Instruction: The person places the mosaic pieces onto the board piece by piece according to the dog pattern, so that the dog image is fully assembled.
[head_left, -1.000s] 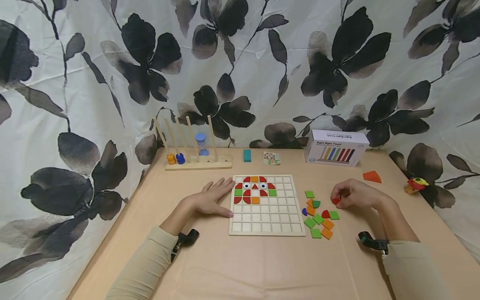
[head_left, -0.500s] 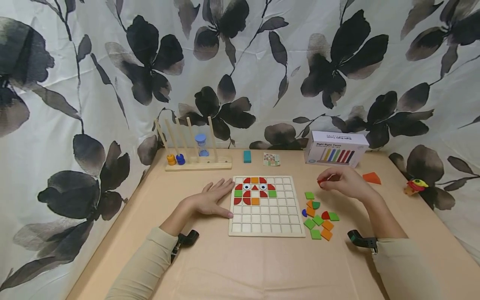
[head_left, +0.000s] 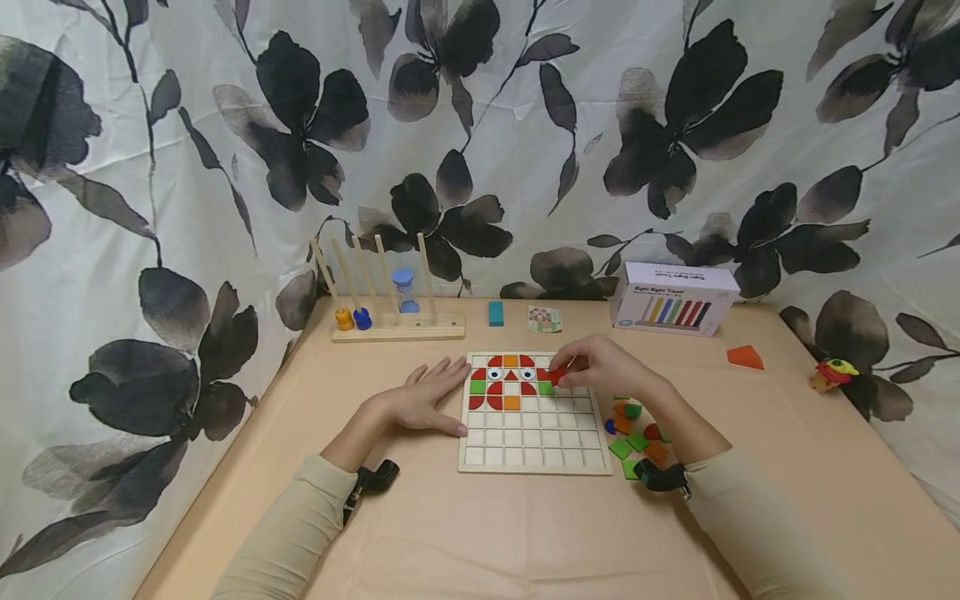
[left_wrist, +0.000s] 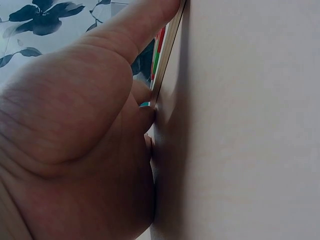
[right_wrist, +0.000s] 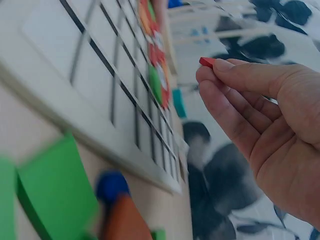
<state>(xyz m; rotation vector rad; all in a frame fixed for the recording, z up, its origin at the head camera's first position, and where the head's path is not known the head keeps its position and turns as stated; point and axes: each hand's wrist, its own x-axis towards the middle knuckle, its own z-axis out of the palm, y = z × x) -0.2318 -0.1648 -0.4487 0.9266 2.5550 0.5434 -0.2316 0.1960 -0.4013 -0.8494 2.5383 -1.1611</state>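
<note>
A white gridded board [head_left: 517,437] lies on the table, its upper left squares filled with red, green, orange and eye-patterned tiles. Beside its left edge rests my left hand [head_left: 408,411], fingers spread and straight, the thumb touching the board's edge. My right hand [head_left: 611,367] is over the board's upper right part and pinches a small red tile [right_wrist: 205,62] between thumb and fingertips. In the right wrist view the tile looks raised off the board; its full shape is hidden by the fingers. Loose tiles, such as a green tile [head_left: 620,448], lie under the right forearm.
Along the back stand a wooden peg rack [head_left: 397,327], a blue hourglass [head_left: 405,292], a teal block [head_left: 496,314], a small pattern card [head_left: 543,318] and a white box [head_left: 675,298]. An orange-red piece [head_left: 745,357] and a toy bird [head_left: 832,372] are at right.
My right hand has moved left from beside the loose tiles to over the board, carrying the red tile. My left hand has stayed in place.
</note>
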